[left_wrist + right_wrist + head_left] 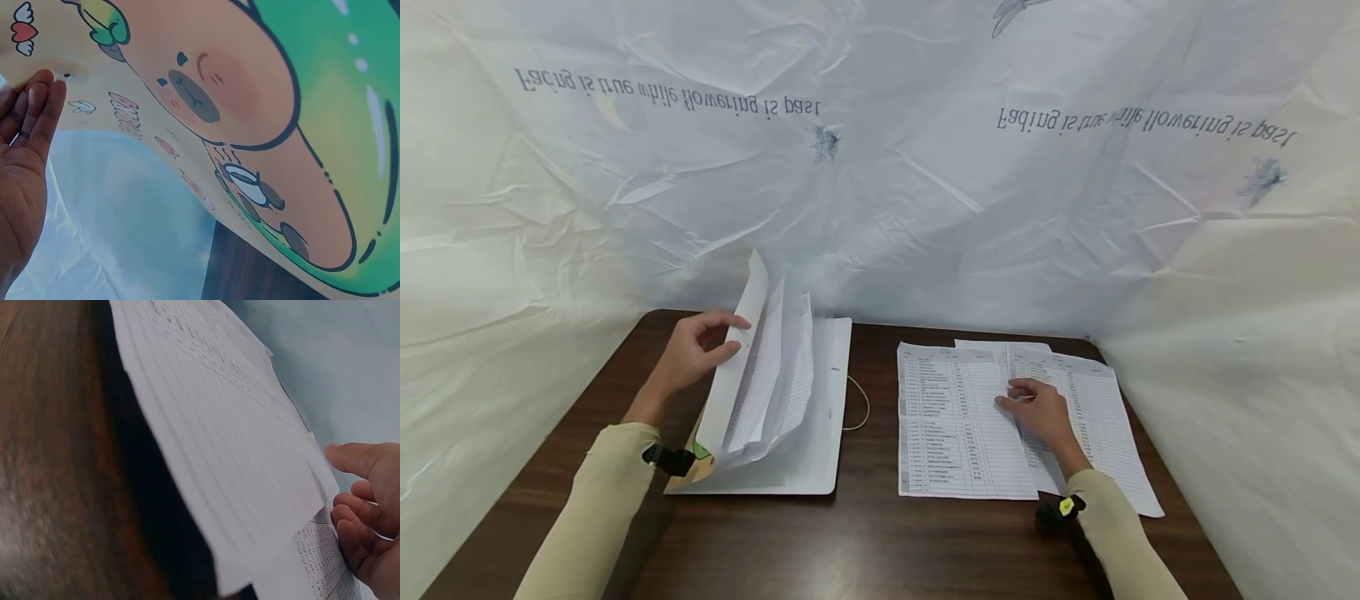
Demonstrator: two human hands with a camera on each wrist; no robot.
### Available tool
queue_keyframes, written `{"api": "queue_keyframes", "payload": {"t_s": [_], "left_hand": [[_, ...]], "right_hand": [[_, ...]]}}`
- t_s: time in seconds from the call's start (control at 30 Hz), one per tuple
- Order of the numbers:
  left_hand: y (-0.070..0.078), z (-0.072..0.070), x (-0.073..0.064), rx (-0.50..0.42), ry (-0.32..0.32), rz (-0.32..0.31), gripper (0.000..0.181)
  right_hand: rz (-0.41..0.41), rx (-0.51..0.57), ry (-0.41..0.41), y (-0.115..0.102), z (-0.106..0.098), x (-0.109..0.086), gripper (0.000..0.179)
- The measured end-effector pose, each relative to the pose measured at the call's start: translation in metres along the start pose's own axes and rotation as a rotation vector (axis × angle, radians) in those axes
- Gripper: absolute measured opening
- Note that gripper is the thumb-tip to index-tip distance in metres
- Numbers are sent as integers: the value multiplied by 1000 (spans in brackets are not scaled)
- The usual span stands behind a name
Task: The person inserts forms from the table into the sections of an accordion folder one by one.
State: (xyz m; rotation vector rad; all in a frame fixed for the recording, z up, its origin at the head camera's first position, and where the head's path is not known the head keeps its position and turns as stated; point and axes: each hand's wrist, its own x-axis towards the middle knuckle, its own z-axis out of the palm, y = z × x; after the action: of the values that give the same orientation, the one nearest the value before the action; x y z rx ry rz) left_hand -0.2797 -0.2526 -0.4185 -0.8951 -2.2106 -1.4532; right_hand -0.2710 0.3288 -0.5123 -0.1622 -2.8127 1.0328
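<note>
An opened folder (825,417) with a white inside lies on the table at left. My left hand (695,350) holds its lifted cover (739,379) near the edge. In the left wrist view the left hand's fingers (45,103) lie against the cover's cartoon-printed outside (250,81); the thumb is out of sight there. Loose printed sheets (793,392) stand partly raised inside the folder. At right, my right hand (1041,412) is at the right edge of a printed table sheet (966,425). Its fingers (359,459) are loosely bent beside the paper's edge, with nothing seen between them.
More printed sheets (1108,417) lie overlapping under the right hand and to its right. A thin cord loop (867,408) sticks out from the folder's right side. White plastic sheeting (880,208) hangs behind and along both sides of the brown table (880,550).
</note>
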Motion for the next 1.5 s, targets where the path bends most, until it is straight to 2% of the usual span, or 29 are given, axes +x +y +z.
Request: {"api": "queue_keyframes", "payload": {"t_s": [0.47, 0.63, 0.7, 0.9, 0.97, 1.07, 1.27, 1.5], "left_hand": [[0, 0, -1, 4, 8, -18, 26], [3, 0, 0, 7, 7, -27, 27], [8, 0, 1, 4, 3, -25, 26], [37, 2, 4, 10, -6, -16, 24], [41, 2, 4, 12, -8, -13, 24], [36, 2, 3, 10, -7, -10, 24], [9, 0, 0, 14, 1, -22, 26], [4, -2, -1, 11, 3, -22, 26]], "right_hand": [[24, -21, -10, -3, 7, 1, 63], [30, -31, 2, -3, 9, 1, 59], [29, -33, 6, -2, 9, 1, 56], [24, -30, -8, -5, 7, 0, 46], [25, -33, -17, -7, 5, -1, 45], [30, -33, -34, -9, 2, 0, 44], [8, -36, -50, -12, -6, -1, 38], [13, -12, -43, -15, -13, -2, 33]]}}
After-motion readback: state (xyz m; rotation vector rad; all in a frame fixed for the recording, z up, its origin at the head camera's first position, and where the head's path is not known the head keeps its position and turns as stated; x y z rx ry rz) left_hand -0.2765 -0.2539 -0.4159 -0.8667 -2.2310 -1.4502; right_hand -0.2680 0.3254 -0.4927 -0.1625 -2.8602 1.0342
